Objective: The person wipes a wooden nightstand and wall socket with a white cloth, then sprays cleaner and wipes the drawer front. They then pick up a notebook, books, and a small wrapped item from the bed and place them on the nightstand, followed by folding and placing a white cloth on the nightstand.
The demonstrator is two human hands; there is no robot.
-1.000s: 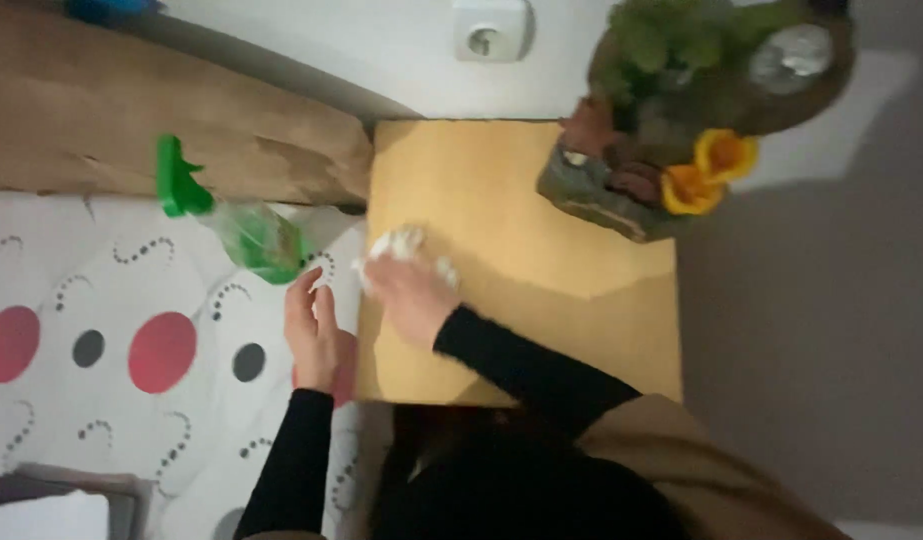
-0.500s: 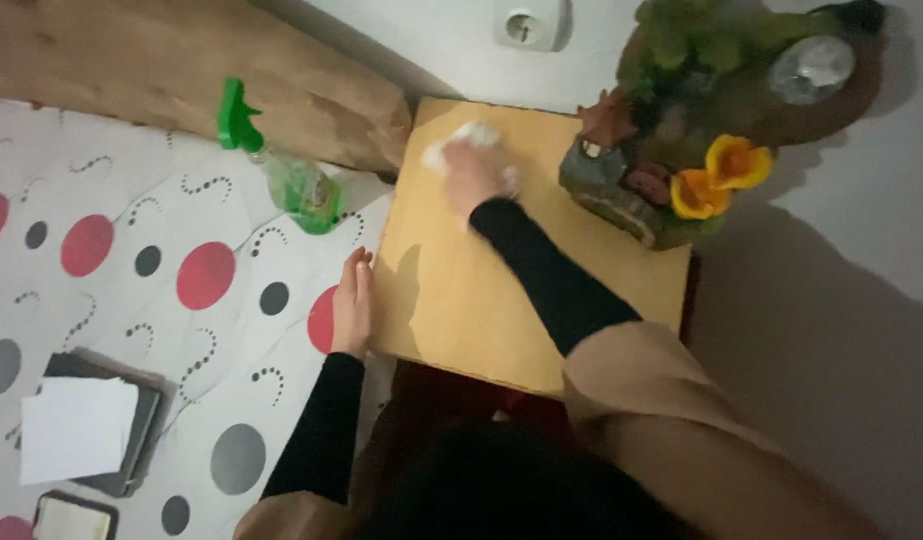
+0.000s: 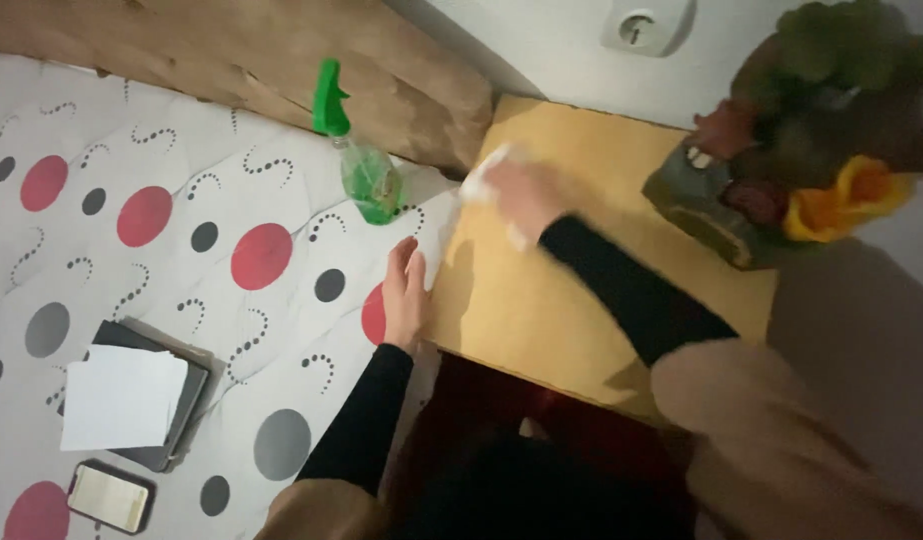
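I see the right hand [image 3: 521, 195] stretched out over the far left part of the small yellow tabletop [image 3: 581, 290], its fingers closed on a crumpled white cloth [image 3: 486, 175] that is pressed against the wood close to the edge nearest the bed. The cloth is a bunched wad, blurred, so I cannot make out any long axis; it pokes out past the fingertips toward the wooden headboard [image 3: 281, 60]. The left hand [image 3: 404, 290] lies flat on the bed cover [image 3: 161, 260], white with red and grey dots, right beside the tabletop's left edge, fingers together and straight, holding nothing, pointing away from me. Just beyond it a green spray bottle [image 3: 361, 165] lies on the cover, its long axis running up the view and its green trigger head toward the headboard. At the tabletop's far right sits a decorative piece with greenery and orange flowers [image 3: 781, 190]. Nearer me on the bed lie a white sheet [image 3: 121, 398] on a dark folder [image 3: 191, 395], and a phone [image 3: 109, 497].
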